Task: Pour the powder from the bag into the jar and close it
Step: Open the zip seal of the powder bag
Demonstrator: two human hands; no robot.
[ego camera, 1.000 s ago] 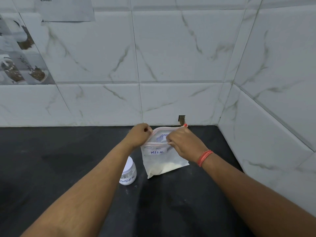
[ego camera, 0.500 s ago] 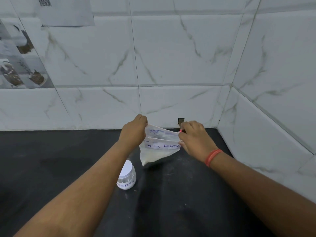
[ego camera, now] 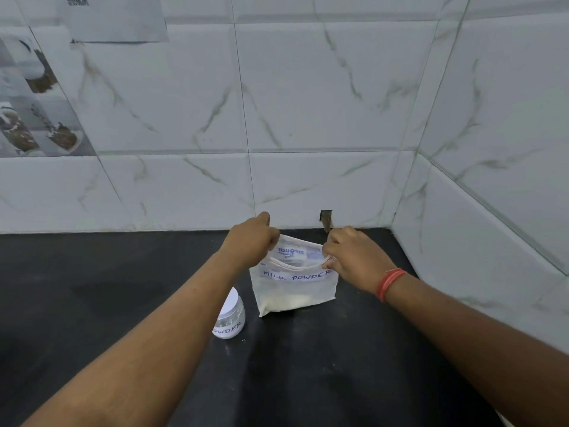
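A clear zip bag [ego camera: 292,288] labelled "MILK POWDER" stands upright on the black counter [ego camera: 92,303], with white powder in its bottom. Its mouth gapes open at the top. My left hand [ego camera: 251,241] pinches the bag's top left corner and my right hand [ego camera: 354,257] pinches the top right edge. A small clear jar [ego camera: 230,318] with a white lid on it and a label ending in "OWDER" stands on the counter just left of the bag, partly hidden behind my left forearm.
White marble-look tiled walls [ego camera: 308,118] meet in a corner behind and to the right of the bag. A small notch [ego camera: 326,218] sits in the wall at counter level. A paper sheet [ego camera: 117,20] hangs on the upper left wall. A few powder specks lie near the jar.
The bag was lifted and tilted half a second ago; it now rests upright on the counter with its mouth pulled wider. Both hands have kept their hold on its top.
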